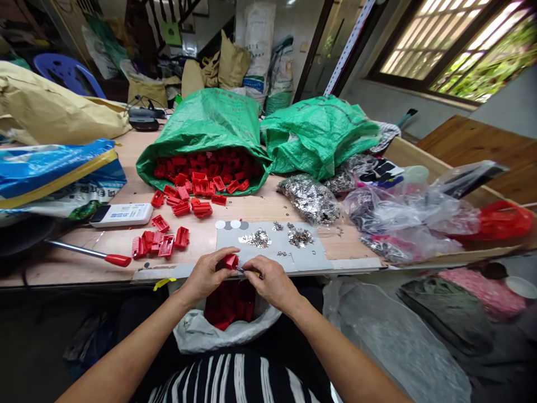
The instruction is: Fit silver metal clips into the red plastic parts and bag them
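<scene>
Probably the work was only partway: the red pieces (229,305) in the white bag (235,338) may have been done, but lots more sat in the green bag (210,117) and loose on the surface (268,208). The left hand (210,272) had a tight grip on one red block (231,261) by the surface's near edge. The right hand (271,281) pinched a thin tool (254,273) close to it. Both arms reached forward and the hands almost met.
</scene>
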A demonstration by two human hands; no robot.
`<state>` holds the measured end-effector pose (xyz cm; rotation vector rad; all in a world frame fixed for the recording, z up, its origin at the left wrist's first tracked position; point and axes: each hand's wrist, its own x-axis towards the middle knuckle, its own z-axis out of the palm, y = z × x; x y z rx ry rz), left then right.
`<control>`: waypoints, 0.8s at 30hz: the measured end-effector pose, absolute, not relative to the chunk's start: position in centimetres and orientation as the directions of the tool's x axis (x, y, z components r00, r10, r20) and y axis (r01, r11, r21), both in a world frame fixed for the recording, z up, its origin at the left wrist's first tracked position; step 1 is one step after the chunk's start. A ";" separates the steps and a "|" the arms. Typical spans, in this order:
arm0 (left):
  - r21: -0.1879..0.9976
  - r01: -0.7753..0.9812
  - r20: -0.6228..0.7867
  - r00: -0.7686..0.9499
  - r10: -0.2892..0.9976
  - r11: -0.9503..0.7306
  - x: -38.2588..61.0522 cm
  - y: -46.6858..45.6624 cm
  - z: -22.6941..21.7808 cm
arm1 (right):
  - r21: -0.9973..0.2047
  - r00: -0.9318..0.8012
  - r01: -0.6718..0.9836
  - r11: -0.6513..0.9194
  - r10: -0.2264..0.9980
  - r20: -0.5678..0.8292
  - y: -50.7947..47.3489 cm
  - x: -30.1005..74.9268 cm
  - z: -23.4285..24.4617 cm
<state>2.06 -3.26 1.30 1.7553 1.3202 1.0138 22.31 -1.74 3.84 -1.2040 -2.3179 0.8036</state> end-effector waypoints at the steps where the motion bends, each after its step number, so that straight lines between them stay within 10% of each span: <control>1: 0.881 0.413 0.169 0.178 0.969 -0.230 2.1 -3.2 1.4 | -0.654 -0.546 0.600 0.461 0.833 0.088 -1.7 22.3 3.8; 18: 0.879 0.412 0.157 0.225 0.961 -0.240 2.0 -3.1 1.2 | -0.559 -0.452 0.753 0.348 0.890 -0.055 -1.8 20.4 5.0; 24: 0.871 0.421 0.180 0.210 0.961 -0.255 2.0 -3.2 1.3 | -0.736 -0.521 0.599 0.314 0.851 -0.061 -0.4 21.7 4.4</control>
